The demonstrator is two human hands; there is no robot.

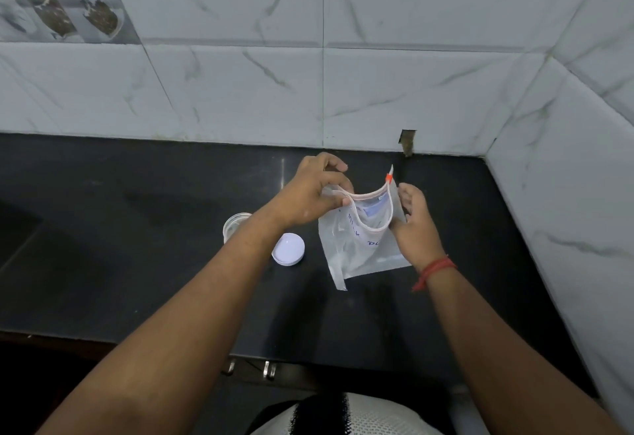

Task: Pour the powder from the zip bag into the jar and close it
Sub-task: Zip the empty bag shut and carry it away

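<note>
Step in hand: opening the zip bag point(360, 246) ahead of the pour. No powder has reached the jar, judging by its clear look.

Zip bag: held upright above the black worktop point(137, 263), right of centre, with its bottom corner low near the surface; contact cannot be told. The mouth gapes, and the pink zip track curves in an open loop. The orange slider point(388, 178) sits at the far right end of the track. Blue handwriting shows on the front panel. The powder level is hard to read through the cloudy film.

Left hand point(315, 191): grip clamped on the left end of the mouth, thumb and fingers pinching the rim.

Right hand point(413, 225): at the right edge of the bag, just below the slider. Fingers loosely curved against the side seam. Whether they pinch the film or only steady it cannot be told. A red thread band point(434, 271) circles that wrist.

Jar point(235, 227): clear, uncapped, standing on the worktop left of the bag, partly hidden behind the left forearm. White lid point(288, 249): lying on the worktop between jar and bag, just beside the jar.

Next move, as judged: carry the bag left over the jar mouth and tip one corner of the opening down, narrowing it to a spout. The jar mouth looks small against the bag mouth, so spill beside the rim is the risk. The lid should then go on the jar.
</note>
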